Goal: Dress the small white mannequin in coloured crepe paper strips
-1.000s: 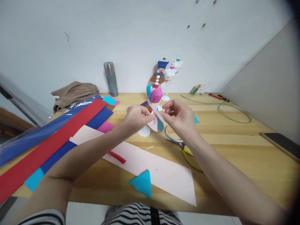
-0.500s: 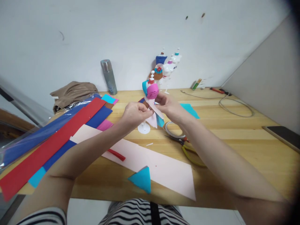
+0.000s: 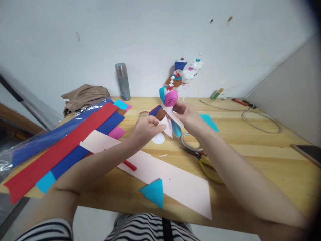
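Note:
A small white mannequin stand [image 3: 158,138] wears coloured crepe paper, with a magenta piece [image 3: 171,98] and a turquoise piece [image 3: 162,95] around its bust. Pale pink strips [image 3: 167,125] hang at its waist, over brown, blue and turquoise paper lower down. My left hand [image 3: 147,128] is closed, thumb and finger pinching the lower edge of a pale pink strip. On the other side, my right hand [image 3: 188,116] curls around the waist, its fingers pressed on the pink strip there. The fingertips behind the figure are partly hidden.
Scissors with yellow handles [image 3: 210,171] and a tape roll [image 3: 182,142] lie right of the stand. Pale pink paper [image 3: 185,182] and a turquoise scrap [image 3: 154,192] lie in front. Red paper [image 3: 62,147] is at left. More dressed mannequins [image 3: 189,75] and a thermos [image 3: 122,82] stand behind.
The view has turned slightly left, so things sit further right. My hands have drawn a little apart, the left fingers lower on the pink strip.

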A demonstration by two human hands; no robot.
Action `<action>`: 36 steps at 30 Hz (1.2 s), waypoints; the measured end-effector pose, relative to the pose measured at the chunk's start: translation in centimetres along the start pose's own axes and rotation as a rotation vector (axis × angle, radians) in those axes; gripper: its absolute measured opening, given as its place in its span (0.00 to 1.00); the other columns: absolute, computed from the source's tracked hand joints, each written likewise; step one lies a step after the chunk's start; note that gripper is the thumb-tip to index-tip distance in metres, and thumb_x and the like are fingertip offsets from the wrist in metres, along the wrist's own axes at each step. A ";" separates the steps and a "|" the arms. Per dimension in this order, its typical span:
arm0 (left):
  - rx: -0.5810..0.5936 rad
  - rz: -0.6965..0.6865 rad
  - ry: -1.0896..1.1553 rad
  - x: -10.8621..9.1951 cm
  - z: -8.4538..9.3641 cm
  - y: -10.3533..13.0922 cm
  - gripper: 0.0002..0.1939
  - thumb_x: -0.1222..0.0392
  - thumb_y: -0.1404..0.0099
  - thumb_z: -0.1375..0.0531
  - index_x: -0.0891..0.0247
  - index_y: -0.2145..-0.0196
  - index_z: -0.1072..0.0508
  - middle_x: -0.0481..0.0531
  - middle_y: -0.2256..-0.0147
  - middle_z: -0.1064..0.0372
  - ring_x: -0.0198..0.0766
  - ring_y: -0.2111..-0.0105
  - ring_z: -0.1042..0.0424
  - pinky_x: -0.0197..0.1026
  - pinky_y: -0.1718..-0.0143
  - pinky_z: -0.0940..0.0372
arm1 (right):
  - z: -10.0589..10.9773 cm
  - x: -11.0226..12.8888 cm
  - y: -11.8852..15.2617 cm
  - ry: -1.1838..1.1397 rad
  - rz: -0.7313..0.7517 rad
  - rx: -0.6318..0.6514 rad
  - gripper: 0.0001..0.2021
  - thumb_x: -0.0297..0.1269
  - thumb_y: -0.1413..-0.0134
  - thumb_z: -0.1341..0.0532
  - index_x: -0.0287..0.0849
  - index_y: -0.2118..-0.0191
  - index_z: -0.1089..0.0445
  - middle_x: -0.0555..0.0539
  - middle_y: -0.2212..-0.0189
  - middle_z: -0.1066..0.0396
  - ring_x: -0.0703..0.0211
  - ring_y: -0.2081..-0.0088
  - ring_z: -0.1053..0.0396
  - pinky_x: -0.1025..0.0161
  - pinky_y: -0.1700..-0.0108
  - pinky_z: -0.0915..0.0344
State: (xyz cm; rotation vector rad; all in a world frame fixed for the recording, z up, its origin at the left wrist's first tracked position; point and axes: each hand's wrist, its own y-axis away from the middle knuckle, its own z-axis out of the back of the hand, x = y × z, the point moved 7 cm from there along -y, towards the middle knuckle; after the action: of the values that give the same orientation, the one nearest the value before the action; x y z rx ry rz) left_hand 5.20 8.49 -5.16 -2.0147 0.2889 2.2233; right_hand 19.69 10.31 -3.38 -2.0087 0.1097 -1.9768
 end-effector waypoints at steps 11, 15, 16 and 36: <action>0.219 0.381 0.209 5.2 -1.6 2.1 0.17 0.61 0.35 0.34 0.64 0.78 0.36 0.41 0.85 0.43 0.23 0.87 0.52 0.31 0.84 0.62 | 0.9 -1.0 -0.3 0.071 -0.038 -0.011 0.17 0.43 0.63 0.22 0.45 0.66 0.23 0.47 0.64 0.20 0.58 0.65 0.26 0.58 0.61 0.33; 0.195 0.442 0.318 6.4 -1.5 1.9 0.13 0.65 0.30 0.41 0.64 0.74 0.35 0.42 0.81 0.39 0.23 0.85 0.48 0.30 0.83 0.59 | 1.3 -1.4 -0.6 0.086 -0.035 -0.009 0.20 0.50 0.65 0.22 0.44 0.67 0.22 0.49 0.69 0.21 0.57 0.67 0.25 0.55 0.62 0.34; 0.188 0.447 0.326 6.5 -1.4 1.9 0.13 0.65 0.30 0.41 0.64 0.73 0.36 0.42 0.81 0.39 0.23 0.85 0.48 0.30 0.83 0.58 | 1.4 -1.6 -0.7 0.078 -0.041 0.009 0.21 0.50 0.66 0.22 0.44 0.67 0.22 0.48 0.69 0.21 0.56 0.67 0.24 0.55 0.62 0.33; 0.100 0.154 0.169 1.5 -0.3 2.0 0.12 0.63 0.37 0.33 0.66 0.76 0.30 0.40 0.85 0.43 0.24 0.85 0.49 0.32 0.81 0.55 | 1.2 -1.4 0.3 0.114 0.091 0.001 0.23 0.51 0.59 0.22 0.47 0.57 0.21 0.47 0.57 0.18 0.48 0.53 0.22 0.49 0.48 0.31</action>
State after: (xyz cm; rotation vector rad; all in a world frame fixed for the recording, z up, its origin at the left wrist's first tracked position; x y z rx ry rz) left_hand 4.94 6.40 -6.57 -2.1972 0.5792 2.0767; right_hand 20.91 10.60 -4.76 -1.8561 0.2226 -2.0324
